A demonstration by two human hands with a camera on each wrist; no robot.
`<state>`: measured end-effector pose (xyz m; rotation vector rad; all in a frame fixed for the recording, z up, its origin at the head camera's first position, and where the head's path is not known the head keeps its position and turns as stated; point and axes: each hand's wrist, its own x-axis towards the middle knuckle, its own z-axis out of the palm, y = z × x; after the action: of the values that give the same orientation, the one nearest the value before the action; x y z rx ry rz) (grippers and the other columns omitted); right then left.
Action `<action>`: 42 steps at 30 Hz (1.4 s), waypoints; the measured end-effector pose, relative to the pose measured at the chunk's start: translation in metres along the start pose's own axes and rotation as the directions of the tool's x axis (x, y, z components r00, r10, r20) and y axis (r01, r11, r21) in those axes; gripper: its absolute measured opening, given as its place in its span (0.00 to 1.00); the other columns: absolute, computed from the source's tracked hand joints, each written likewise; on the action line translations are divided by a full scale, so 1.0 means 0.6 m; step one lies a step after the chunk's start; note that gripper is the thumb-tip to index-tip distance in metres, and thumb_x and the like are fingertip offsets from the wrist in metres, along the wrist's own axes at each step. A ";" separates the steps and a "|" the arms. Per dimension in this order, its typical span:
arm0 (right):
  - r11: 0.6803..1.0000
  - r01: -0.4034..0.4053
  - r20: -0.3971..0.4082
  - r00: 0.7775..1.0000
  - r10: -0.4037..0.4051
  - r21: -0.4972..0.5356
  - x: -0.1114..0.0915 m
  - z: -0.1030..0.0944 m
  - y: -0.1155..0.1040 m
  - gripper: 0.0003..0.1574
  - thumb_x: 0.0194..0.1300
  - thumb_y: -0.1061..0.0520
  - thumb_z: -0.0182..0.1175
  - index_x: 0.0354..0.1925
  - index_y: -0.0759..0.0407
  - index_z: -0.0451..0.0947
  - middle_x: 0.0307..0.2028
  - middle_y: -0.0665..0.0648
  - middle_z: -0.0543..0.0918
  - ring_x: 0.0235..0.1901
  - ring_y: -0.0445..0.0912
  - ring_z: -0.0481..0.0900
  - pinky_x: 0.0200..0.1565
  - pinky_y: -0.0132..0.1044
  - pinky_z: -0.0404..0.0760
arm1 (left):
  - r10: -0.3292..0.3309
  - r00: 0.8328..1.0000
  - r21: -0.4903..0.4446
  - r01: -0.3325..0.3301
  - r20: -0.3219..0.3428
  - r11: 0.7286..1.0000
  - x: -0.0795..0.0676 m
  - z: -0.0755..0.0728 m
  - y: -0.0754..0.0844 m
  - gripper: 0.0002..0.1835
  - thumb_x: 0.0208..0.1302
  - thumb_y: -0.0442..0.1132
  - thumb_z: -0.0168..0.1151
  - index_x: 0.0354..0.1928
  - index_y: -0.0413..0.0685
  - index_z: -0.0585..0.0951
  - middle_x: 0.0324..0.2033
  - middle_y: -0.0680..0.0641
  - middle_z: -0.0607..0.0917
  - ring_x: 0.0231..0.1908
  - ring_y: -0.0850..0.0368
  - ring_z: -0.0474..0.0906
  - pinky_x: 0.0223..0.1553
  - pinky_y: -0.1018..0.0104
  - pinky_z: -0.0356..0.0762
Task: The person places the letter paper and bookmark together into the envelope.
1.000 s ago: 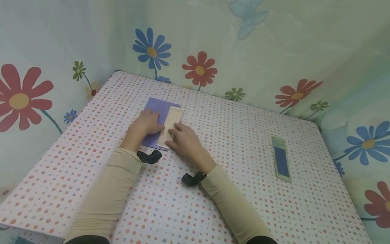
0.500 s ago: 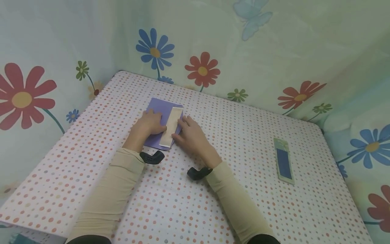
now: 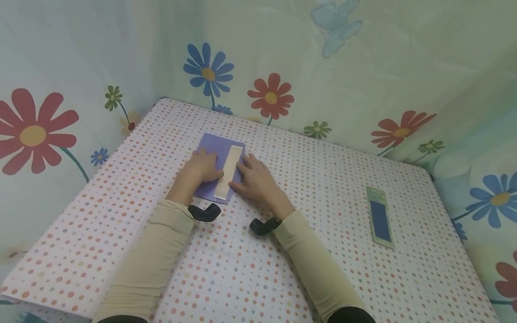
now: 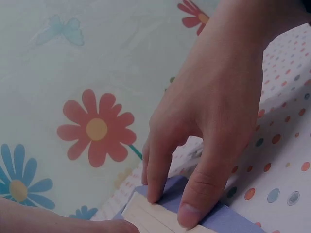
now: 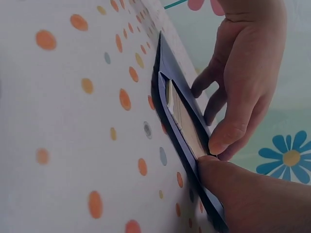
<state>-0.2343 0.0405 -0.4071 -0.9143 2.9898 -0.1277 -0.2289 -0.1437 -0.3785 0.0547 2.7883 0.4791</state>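
A flat purple sheet (image 3: 218, 142) lies on the table, with a long cream strip (image 3: 229, 172) on its right part. My left hand (image 3: 198, 169) rests on the sheet's left side, its thumb at the strip's left edge. My right hand (image 3: 258, 180) is at the right edge of sheet and strip, fingers extended. In the right wrist view the purple sheet (image 5: 176, 70) has a raised fold along one side of the layered cream strip (image 5: 187, 121); my right thumb touches there. The left wrist view shows my left fingertips and thumb pressing down around the cream strip (image 4: 150, 213).
A narrow green packet with a dark blue panel (image 3: 380, 220) lies on the right of the dotted table (image 3: 323, 179). A flowered curtain (image 3: 355, 80) hangs behind and beside the table. Black wrist-camera mounts (image 3: 204, 212) sit at both wrists.
My right hand has slid from on top of the cream strip to its right edge. Purple now shows on the strip's right side. My left hand has stayed on the sheet.
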 end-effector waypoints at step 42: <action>0.996 -0.028 0.025 0.999 0.025 0.090 0.043 0.006 -0.007 0.42 0.60 0.32 0.58 0.67 0.49 0.66 0.71 0.66 0.55 0.72 0.59 0.52 0.69 0.56 0.57 | 0.006 1.000 -0.004 -0.006 -0.005 1.000 -0.002 0.001 -0.001 0.38 0.63 0.52 0.55 0.70 0.41 0.60 0.70 0.31 0.55 0.70 0.31 0.49 0.62 0.35 0.61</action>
<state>-0.2529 0.0224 -0.4102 -0.8606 2.9463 -0.2472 -0.2278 -0.1442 -0.3787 0.0610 2.7930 0.4863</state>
